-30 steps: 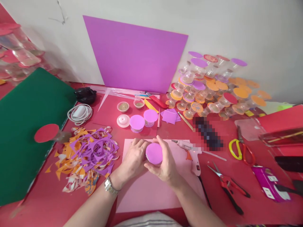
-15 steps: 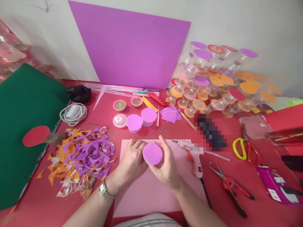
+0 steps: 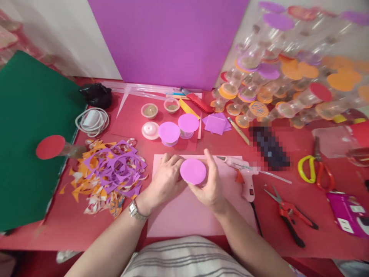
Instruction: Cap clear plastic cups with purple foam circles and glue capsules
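Note:
Both my hands hold one small cup topped with a round purple paper lid (image 3: 193,171), just above a pink sheet (image 3: 184,215) on the red table. My left hand (image 3: 165,179), with a watch on its wrist, curls against the cup's left side. My right hand (image 3: 210,184) wraps the right side, thumb and fingers round the rim. Two more purple-lidded cups (image 3: 168,132) (image 3: 188,124) stand a little farther back.
A pile of purple and orange paper scraps (image 3: 109,173) lies to the left beside a green board (image 3: 25,127). To the right lie a glue gun (image 3: 245,179), red snips (image 3: 288,213) and yellow-handled scissors (image 3: 315,169). Stacked lidded cups (image 3: 276,88) fill the back right.
The camera has tilted down and moved closer, so the table slid up in view. My hands keep holding the purple-lidded cup in about the same spot over the pink sheet.

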A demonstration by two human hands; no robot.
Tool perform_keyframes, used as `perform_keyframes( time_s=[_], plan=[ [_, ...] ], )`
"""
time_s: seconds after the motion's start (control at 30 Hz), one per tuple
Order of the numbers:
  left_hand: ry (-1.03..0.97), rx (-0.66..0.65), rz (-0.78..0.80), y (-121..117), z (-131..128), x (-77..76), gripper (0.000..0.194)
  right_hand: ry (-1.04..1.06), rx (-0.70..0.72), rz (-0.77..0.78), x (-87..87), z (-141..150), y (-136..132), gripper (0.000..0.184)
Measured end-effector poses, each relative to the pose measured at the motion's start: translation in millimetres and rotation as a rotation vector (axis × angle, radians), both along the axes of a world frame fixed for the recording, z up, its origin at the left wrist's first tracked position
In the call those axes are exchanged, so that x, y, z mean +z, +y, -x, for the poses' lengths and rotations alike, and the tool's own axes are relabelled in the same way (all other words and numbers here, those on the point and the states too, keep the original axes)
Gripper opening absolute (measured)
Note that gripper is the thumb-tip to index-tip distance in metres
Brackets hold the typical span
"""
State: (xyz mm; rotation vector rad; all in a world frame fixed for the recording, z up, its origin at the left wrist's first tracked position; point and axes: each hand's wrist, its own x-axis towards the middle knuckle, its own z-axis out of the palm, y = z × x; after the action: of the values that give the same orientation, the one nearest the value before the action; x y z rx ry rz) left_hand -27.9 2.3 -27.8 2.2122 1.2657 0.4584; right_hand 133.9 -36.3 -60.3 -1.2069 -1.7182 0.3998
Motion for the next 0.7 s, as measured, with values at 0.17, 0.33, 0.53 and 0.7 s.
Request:
perform_keyframes(
  time_s=[0.17,0.33,0.53,0.7],
  plan=[
    [-0.026,-0.025,-0.011,-0.4,-0.2,-2.4,0.015,-0.037,0.011,0.032,1.5,-1.3,-3.5,0.084],
    [0.015,-0.035,-0.017,-2.1,-0.5,-4.3,0.025,-0.012,0.043,0.070,-0.4,-0.3,-2.5,0.093],
    [0.037,-0.039,-0.028,-1.6,-1.1,-3.2,0.017,-0.080,-0.002,0.018,-2.9,-0.9,1.1,0.084],
    [0.053,-0.045,-0.031,-2.1,-0.7,-4.2,0.021,-0.126,-0.026,-0.001,-2.3,0.3,0.2,0.081]
  ],
)
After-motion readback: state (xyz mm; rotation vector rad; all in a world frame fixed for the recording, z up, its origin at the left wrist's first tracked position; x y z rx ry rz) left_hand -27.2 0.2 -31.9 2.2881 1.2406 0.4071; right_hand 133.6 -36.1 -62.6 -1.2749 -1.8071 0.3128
